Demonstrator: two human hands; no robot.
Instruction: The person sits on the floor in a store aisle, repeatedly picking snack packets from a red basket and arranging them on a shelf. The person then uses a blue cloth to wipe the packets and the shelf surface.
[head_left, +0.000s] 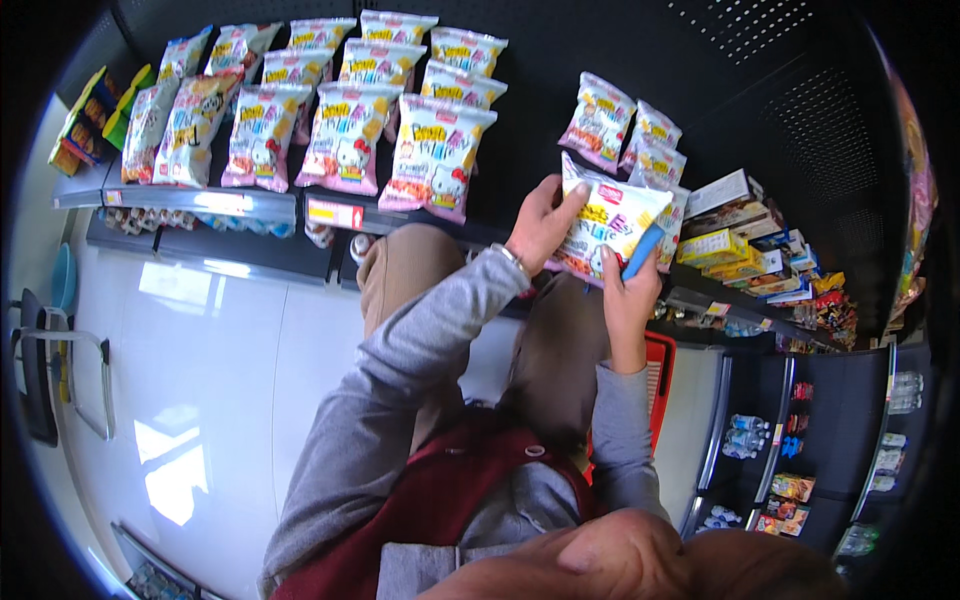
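My left hand (544, 225) grips the left side of a white and pink snack bag (619, 214) with cartoon print, thumb on its front. At the lower right corner, my right hand (631, 292) has its thumb on the bag's front. A narrow blue object (643, 251), possibly folded cloth, lies between the fingers of that hand, against the bag. The bag is tilted up toward me, in front of the shelf edge. Behind it stand similar bags (598, 124) on the dark shelf, partly hidden by it.
Rows of upright snack bags (349, 139) fill the shelf to the left. Boxed goods (712, 246) stand to the right. A red basket (661, 375) is on the floor by my right arm. Far right are shelves with bottles (746, 436); a metal-framed cart or stool (67, 337) stands far left.
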